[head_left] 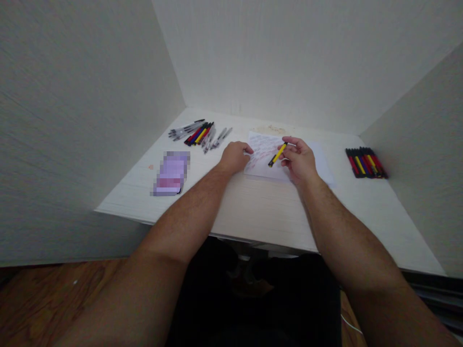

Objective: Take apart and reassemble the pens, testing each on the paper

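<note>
White paper (267, 168) covered with rows of writing lies on the white desk. My right hand (299, 158) holds a yellow pen (278, 155) with black ends between its fingers, tilted above the paper. Resting at the paper's left edge is my left hand (237, 156), its fingers curled; whether they pinch the sheet is too small to tell.
Left of the paper lie clear pens (220, 139) and a bunch of coloured pens (199, 134). A blurred purple phone-like object (171, 173) is nearer the left edge. More coloured pens (365, 163) form a row at right. Walls (289, 62) enclose the white desk (267, 207).
</note>
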Demonstrator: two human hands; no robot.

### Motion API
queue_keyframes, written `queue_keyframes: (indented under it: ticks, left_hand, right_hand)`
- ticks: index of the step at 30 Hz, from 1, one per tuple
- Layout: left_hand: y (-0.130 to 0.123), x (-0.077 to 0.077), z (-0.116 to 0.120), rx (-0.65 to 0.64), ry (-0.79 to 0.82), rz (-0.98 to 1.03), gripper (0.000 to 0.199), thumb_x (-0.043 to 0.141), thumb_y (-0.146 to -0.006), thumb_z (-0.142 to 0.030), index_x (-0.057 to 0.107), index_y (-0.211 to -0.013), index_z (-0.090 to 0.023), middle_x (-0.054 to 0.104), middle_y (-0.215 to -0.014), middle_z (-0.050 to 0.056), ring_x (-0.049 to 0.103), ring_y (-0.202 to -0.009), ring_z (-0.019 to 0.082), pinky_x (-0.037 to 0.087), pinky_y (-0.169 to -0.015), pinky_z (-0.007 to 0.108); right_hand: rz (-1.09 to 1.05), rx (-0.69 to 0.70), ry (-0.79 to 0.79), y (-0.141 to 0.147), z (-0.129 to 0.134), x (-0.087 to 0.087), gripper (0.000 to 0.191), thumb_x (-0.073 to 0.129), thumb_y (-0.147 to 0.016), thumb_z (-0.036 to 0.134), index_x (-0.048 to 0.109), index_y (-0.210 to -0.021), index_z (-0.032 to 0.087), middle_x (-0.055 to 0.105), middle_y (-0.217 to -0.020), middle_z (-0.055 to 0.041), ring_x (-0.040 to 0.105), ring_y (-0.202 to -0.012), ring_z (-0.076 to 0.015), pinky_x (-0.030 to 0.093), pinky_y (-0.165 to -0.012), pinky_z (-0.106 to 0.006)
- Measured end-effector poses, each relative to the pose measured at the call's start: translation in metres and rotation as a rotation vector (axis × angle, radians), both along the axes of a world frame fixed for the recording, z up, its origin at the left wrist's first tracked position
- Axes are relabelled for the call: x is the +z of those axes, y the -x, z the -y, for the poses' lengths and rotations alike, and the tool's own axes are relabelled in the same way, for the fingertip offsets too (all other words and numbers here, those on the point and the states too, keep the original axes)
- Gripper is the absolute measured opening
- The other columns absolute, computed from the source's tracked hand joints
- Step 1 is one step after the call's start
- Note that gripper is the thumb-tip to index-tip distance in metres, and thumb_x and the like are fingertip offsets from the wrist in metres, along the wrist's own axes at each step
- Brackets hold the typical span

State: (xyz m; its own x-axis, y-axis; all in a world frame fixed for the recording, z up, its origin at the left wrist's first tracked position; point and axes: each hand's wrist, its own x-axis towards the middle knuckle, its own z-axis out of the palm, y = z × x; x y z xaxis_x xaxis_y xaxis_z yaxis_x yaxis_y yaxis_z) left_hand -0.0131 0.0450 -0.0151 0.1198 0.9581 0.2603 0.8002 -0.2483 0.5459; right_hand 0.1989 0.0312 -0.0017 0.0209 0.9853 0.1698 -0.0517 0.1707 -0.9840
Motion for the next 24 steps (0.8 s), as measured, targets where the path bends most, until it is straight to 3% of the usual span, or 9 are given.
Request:
queue_keyframes:
  ticks: [9,15,24]
  left_hand:
    - [-0.002,0.003,0.000,-0.006,0.042,0.054,0.027,0.064,-0.070,-0.012,0.076,-0.092,-0.021,0.073,-0.101,0.006,0.061,-0.095,0.021,0.047,-0.095,0.036]
    - [-0.003,0.002,-0.001,-0.007,0.062,0.052,0.030,0.062,-0.070,-0.013,0.075,-0.095,-0.020,0.071,-0.102,0.006,0.060,-0.096,0.020,0.046,-0.094,0.034]
    - [-0.004,0.005,0.002,0.007,0.089,0.029,0.034,0.059,-0.070,-0.013,0.075,-0.100,-0.019,0.070,-0.105,0.005,0.059,-0.099,0.021,0.045,-0.097,0.034]
  right_hand:
    - [0.049,-0.007,-0.024,0.006,0.000,-0.006,0.022,0.064,-0.083,0.037,0.056,-0.099,0.025,0.056,-0.069,0.0050,0.051,-0.051,-0.0073,0.040,-0.044,-0.019]
    - [0.115,-0.017,-0.033,0.016,0.007,-0.005,0.032,0.066,-0.082,0.048,0.064,-0.095,0.018,0.060,-0.070,0.0007,0.050,-0.050,-0.0071,0.040,-0.044,-0.020]
    - [0.323,-0.010,-0.002,0.021,0.010,-0.012,0.016,0.069,-0.079,0.033,0.065,-0.083,0.018,0.063,-0.065,-0.0030,0.054,-0.051,-0.0103,0.042,-0.043,-0.022]
